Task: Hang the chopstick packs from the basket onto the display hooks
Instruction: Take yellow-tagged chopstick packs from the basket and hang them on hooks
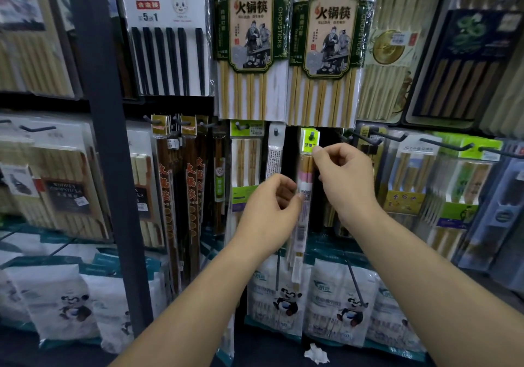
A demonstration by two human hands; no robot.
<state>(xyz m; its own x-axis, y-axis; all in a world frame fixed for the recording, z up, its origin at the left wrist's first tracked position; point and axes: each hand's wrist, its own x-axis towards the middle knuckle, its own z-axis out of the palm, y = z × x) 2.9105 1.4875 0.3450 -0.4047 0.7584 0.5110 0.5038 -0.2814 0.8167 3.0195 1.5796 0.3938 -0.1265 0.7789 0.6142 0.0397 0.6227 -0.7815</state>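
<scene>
A narrow chopstick pack [304, 196] with a light green header card hangs upright in front of the display wall. Its header hole sits on a dark display hook [312, 136]. My right hand [344, 179] pinches the pack just below the header. My left hand [269, 210] pinches the pack's middle at the barcode label. The pack's lower end reaches down over the panda bags. The basket is out of view.
A white-backed pack [274, 154] hangs on the hook just left. Larger bamboo chopstick packs [326, 54] hang above. Empty dark hooks [445, 144] jut out at the right. A dark upright post [105, 139] stands left. Panda-printed bags [337, 304] fill the row below.
</scene>
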